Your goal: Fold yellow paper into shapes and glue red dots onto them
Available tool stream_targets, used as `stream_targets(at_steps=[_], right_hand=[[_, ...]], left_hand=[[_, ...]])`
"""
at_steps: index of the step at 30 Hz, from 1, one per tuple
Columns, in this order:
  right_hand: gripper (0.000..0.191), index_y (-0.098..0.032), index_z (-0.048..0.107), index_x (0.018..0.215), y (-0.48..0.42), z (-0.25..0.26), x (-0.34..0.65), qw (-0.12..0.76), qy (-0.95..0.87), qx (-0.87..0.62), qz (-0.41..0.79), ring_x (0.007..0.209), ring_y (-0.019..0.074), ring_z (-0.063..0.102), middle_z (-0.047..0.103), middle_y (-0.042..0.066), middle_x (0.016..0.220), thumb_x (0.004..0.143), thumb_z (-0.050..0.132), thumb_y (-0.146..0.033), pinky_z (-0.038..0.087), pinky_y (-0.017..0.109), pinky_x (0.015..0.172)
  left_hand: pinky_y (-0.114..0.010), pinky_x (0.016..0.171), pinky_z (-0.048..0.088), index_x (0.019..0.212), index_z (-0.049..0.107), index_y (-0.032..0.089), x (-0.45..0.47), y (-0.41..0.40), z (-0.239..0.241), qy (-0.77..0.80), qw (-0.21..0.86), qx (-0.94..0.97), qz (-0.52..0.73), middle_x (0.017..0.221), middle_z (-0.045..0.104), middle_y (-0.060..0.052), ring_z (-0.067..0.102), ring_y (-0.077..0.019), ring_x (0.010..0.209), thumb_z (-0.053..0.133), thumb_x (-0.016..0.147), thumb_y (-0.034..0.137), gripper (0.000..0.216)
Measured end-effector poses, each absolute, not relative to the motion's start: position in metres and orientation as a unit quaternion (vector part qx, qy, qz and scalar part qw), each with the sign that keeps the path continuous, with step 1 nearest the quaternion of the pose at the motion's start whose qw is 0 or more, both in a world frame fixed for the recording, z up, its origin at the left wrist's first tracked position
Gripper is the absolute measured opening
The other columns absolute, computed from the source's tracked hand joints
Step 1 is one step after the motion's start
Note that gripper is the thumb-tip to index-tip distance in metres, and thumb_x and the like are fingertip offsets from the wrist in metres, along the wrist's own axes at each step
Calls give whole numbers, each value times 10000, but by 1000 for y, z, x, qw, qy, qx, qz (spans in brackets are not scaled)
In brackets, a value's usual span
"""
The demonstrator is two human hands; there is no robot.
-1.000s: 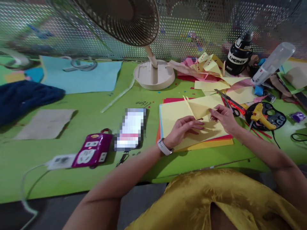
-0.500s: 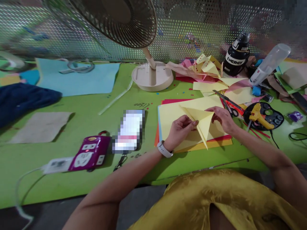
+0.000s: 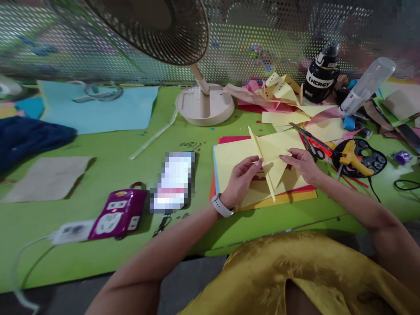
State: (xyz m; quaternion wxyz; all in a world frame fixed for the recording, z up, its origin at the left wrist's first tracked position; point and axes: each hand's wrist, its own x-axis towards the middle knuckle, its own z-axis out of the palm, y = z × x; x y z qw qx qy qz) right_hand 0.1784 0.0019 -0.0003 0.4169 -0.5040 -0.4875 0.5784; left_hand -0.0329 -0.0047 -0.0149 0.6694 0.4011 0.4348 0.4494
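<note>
Both hands hold a folded piece of yellow paper (image 3: 271, 147) just above a stack of coloured paper (image 3: 226, 164). My left hand (image 3: 241, 177) pinches its left side at a narrow folded edge, which runs slantwise from far left to near right. My right hand (image 3: 303, 165) is closed on the right side, thumb and fingertips pressed on the sheet. The stack's top sheet is pale yellow, with red, blue and orange edges showing beneath. Right of the stack lie scissors (image 3: 316, 151) and a yellow glue gun (image 3: 356, 159) on a black palette-shaped holder.
A fan (image 3: 205, 109) stands at the back, near paper scraps (image 3: 278, 94), a black bottle (image 3: 321, 76) and a clear bottle (image 3: 367, 87). Left of the stack are a phone (image 3: 173, 181), a purple power strip (image 3: 120, 212) with a white plug, brown paper (image 3: 49, 177) and blue paper (image 3: 131, 109).
The folded yellow paper has turned, so its narrow edge now stands nearer to my left hand. My right hand has shifted its grip slightly left. The view has moved a little.
</note>
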Motion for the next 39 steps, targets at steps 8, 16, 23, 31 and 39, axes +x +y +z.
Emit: stream_targets(at_steps=[8, 16, 23, 31, 39], right_hand=[[348, -204, 667, 730, 1, -4, 179, 418, -502, -498, 571, 567, 93, 514, 620, -44, 638, 746, 812, -520, 390, 242, 537], [339, -203, 642, 687, -1, 5, 176, 407, -499, -487, 590, 566, 91, 556, 621, -41, 621, 744, 819, -486, 430, 239, 544], [429, -199, 592, 583, -6, 16, 171, 336, -492, -473, 649, 546, 95, 590, 603, -41, 559, 660, 867, -519, 495, 251, 575], [428, -181, 677, 730, 9, 39, 193, 243, -640, -548, 481, 641, 145, 656, 734, 73, 731, 916, 574, -552, 499, 288, 626], [239, -161, 708, 935, 2, 67, 234, -121, -677, -725, 26, 921, 354, 721, 768, 166, 990, 886, 527, -309, 449, 368, 690]], left_hand=[[-281, 656, 609, 761, 693, 178, -33, -6, -7, 441, 675, 431, 405, 707, 684, -7, 656, -148, 663, 862, 657, 582, 450], [-196, 552, 535, 732, 705, 189, -34, -2, -2, 452, 665, 404, 436, 663, 631, 28, 571, -92, 592, 903, 600, 548, 431], [-198, 574, 550, 826, 744, 189, -42, 10, -3, 454, 692, 373, 419, 795, 730, -17, 680, -130, 693, 921, 596, 501, 425], [-235, 631, 596, 803, 670, 167, -53, 21, 2, 458, 697, 408, 371, 709, 696, 1, 749, -170, 680, 888, 657, 513, 434], [-223, 660, 608, 796, 684, 161, -52, 27, -2, 482, 702, 349, 392, 687, 705, 4, 756, -165, 697, 933, 584, 436, 428]])
